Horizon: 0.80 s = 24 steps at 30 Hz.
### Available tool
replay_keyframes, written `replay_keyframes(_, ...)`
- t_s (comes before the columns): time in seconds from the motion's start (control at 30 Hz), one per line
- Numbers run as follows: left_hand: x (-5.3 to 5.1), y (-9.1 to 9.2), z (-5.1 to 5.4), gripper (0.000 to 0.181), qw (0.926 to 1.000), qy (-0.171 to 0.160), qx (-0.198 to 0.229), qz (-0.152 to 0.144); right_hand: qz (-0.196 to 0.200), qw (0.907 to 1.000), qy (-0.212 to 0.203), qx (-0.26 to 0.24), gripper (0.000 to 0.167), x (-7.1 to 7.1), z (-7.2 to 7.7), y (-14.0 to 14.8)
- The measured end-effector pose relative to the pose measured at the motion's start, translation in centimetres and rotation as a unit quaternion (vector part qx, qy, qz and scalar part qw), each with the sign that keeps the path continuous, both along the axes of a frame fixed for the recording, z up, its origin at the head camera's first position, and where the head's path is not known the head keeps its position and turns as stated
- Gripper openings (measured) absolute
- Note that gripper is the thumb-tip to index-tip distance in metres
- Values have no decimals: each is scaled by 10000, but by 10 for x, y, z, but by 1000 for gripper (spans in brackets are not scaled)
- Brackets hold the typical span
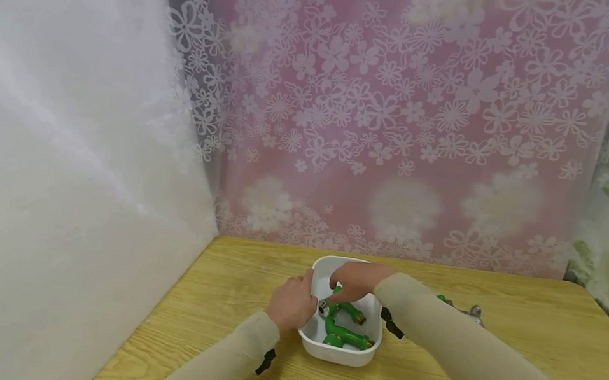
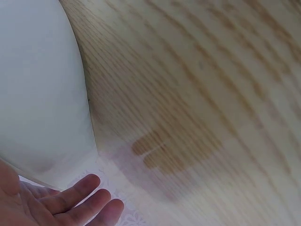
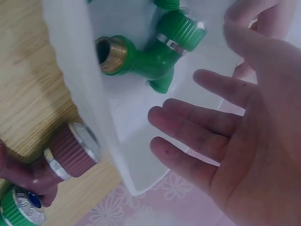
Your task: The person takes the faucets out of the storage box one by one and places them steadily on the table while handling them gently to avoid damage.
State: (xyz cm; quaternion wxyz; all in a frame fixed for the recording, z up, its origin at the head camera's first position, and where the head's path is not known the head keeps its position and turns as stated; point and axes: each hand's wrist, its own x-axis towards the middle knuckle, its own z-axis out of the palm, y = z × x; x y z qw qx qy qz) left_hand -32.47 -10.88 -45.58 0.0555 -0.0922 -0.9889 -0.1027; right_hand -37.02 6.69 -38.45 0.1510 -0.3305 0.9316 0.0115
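Observation:
A white plastic tub (image 1: 337,356) stands on the table, with several green taps inside. My left hand (image 1: 292,301) grips the tub's left rim; in the left wrist view its fingers (image 2: 82,200) lie along the outside of the wall. Reaching over the tub is my right hand (image 1: 358,280), its fingers spread above the contents. In the right wrist view those fingers (image 3: 188,127) are extended and hold nothing, a little apart from a green tap (image 3: 155,61) with a brass threaded end. Another green tap (image 1: 346,335) lies nearer the tub's front side.
Right of the tub, partly behind my right forearm, metal fittings (image 1: 475,313) lie on the wooden table (image 1: 234,283). A maroon tap (image 3: 70,150) and a green ribbed piece (image 3: 19,207) lie beside the tub's wall. Flowered curtain (image 1: 404,132) hangs behind the table.

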Motion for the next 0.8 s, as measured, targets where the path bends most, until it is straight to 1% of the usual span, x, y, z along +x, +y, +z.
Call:
replay_keyframes(0.1, 0, 0, 1, 62, 10000, 6, 5, -19, -233, 9996, -93, 129, 51, 2, 0, -5)
replay_keyframes(0.23, 1, 0, 1, 62, 10000, -14, 12, -47, -449, 9979, -163, 435, 53, 7, 1, -11)
replay_keyframes(0.37, 1, -1, 1, 62, 10000, -5, 2, -58, -488, 9966, -231, 619, 51, 11, 1, -15)
replay_keyframes(0.5, 0, -1, 0, 62, 10000, 6, 14, -52, -535, 9956, -354, 680, 51, 14, 1, -18)
replay_keyframes(0.67, 0, -1, 0, 62, 10000, 80, -13, -45, -695, 9937, -531, 697, 54, 12, -1, -22)
replay_keyframes(0.8, 0, -1, 0, 62, 9999, 121, -60, -62, -819, 9919, -638, 727, 54, 8, -6, -22)
